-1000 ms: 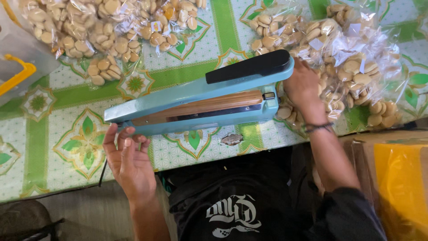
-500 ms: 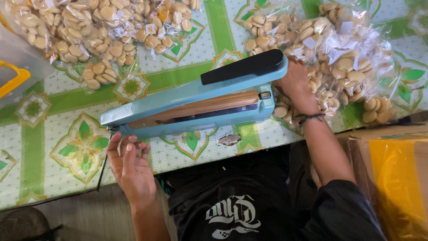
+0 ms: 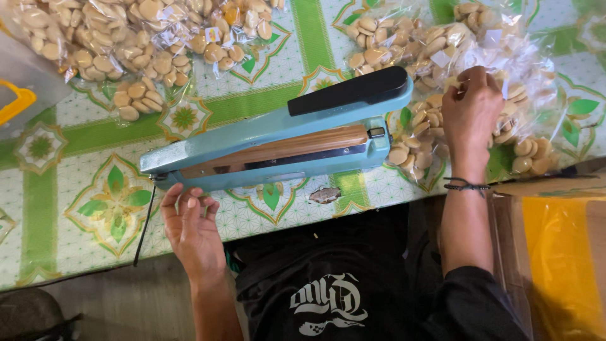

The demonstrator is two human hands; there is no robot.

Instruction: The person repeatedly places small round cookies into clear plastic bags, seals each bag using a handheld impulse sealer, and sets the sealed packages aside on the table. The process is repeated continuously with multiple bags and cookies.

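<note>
head view: 1 blue heat sealer, 2 hands, left hand and right hand

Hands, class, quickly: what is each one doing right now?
Left hand: open, empty, fingers resting by the hinge end of the blue heat sealer.
Right hand: closed on a clear bag of biscuits.

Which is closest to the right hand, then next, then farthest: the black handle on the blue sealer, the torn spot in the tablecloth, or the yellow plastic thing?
From the right hand:
1. Black sealer handle, just to its left.
2. Torn tablecloth spot, lower left, near the table edge.
3. Yellow plastic thing, far left edge.
</note>
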